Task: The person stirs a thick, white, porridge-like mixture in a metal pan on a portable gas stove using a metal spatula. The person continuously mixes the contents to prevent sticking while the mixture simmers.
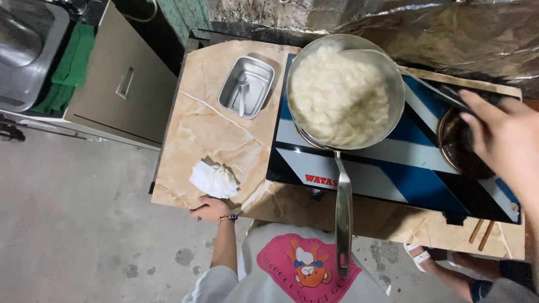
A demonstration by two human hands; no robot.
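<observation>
A round steel pan with a long handle (343, 92), heaped with pale white food, sits on a blue-and-black gas stove (415, 168). The right hand (505, 137) reaches over the stove's right burner, fingers (474, 106) extended. The left hand (212, 209) grips the marble-patterned bench (196, 129) edge beside crumpled white paper (213, 179).

We see 1 label (321, 179): red lettering on the stove's (415, 168) white front stripe, by the pan handle (343, 219).

A light grey top (281, 269) carries a round pink patch with a cartoon bear in orange and white. A thin beaded bracelet (228, 218) circles the left wrist. A white sandal (416, 256) shows below; the dark band at the lower right is perhaps a sleeve cuff.
</observation>
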